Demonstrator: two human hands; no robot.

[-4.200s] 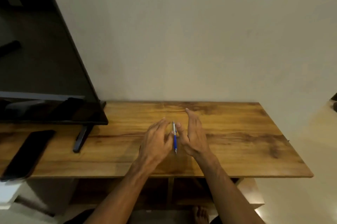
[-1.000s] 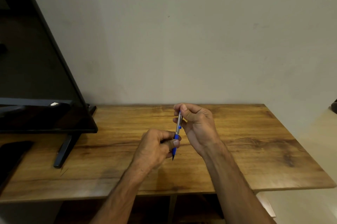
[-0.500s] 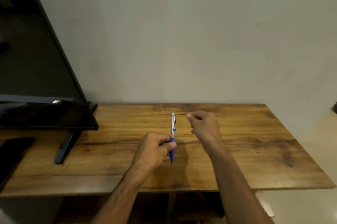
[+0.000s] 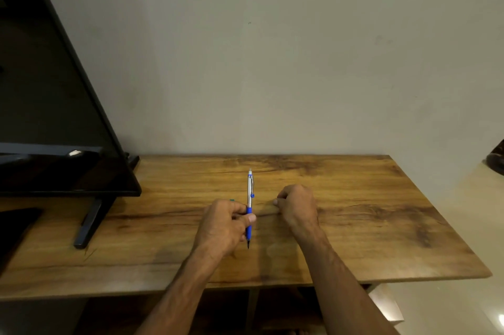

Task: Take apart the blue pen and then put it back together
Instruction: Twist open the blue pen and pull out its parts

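blue pen (image 4: 249,208) held upright above the wooden table (image 4: 368,214), tip pointing down toward the near edge, white cap end toward the wall. pinched around the blue grip section by the left hand (image 4: 226,225), thumb and fingers closed on it, silver upper barrel and clip standing free above the fist. looks whole, no part visibly separated, though too small to rule out a loosened joint.

right hand (image 4: 297,208) just beside the pen, not touching it, resting low on the table with fingers curled into a loose fist; cannot tell whether something small sits inside that fist. black tv (image 4: 54,116) on its stand to the left, well apart, and a dark flat object (image 4: 13,228) at the far left edge.

probably at the very start of dismantling. risks from here: unscrewing with only one hand steadying could let the barrel slip and drop. opening the barrel tip-down could let a spring or refill fall out, bounce off the wood and roll over the near edge to the floor. gripping too near the joint could jam the thread rather than free it.
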